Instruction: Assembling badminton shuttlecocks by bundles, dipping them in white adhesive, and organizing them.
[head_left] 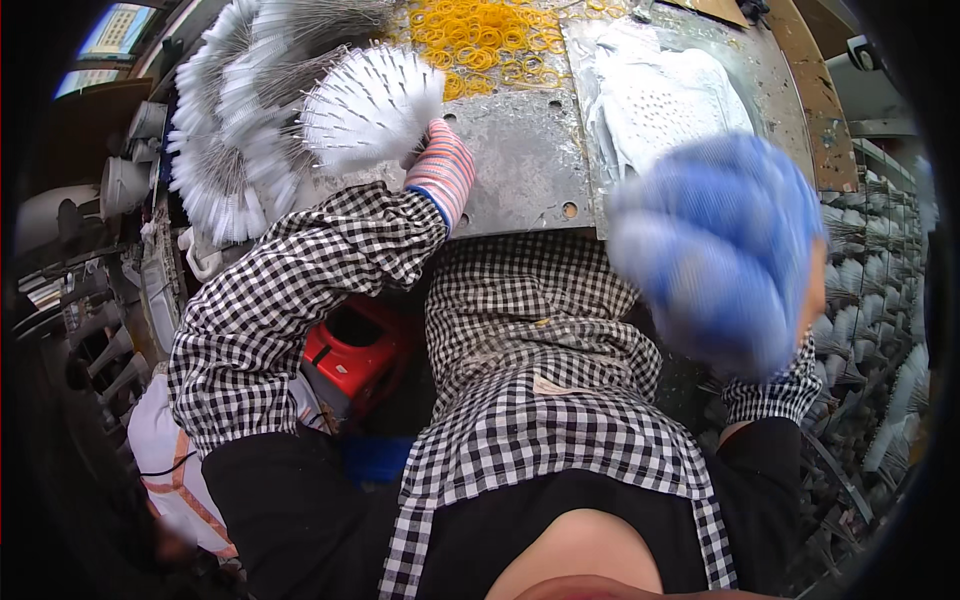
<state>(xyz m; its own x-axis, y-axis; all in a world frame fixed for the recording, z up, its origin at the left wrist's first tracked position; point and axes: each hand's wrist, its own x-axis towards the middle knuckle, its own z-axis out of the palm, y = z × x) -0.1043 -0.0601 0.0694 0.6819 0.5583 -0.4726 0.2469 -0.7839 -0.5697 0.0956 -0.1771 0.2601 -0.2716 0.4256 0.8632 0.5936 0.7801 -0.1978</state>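
Observation:
My left hand [442, 170], in a pink striped glove, is closed round the stems of a fanned bundle of white wire brushes [370, 105] at the table's near edge. Blue knit covers my right hand [715, 250], which is raised close to the camera and smeared by motion. Whether its fingers grip anything cannot be made out. Beyond it, a white dotted cloth [675, 95] lies on the metal tabletop [520, 150]. A heap of yellow rubber bands [485, 35] is spread at the far middle of the table.
More white wire brushes [225, 130] are piled at the table's left side. A red plastic object [360, 350] stands below the table, left of my lap. Racks with many brushes [870, 270] line the right side, and a wooden board [825, 90] edges the table there.

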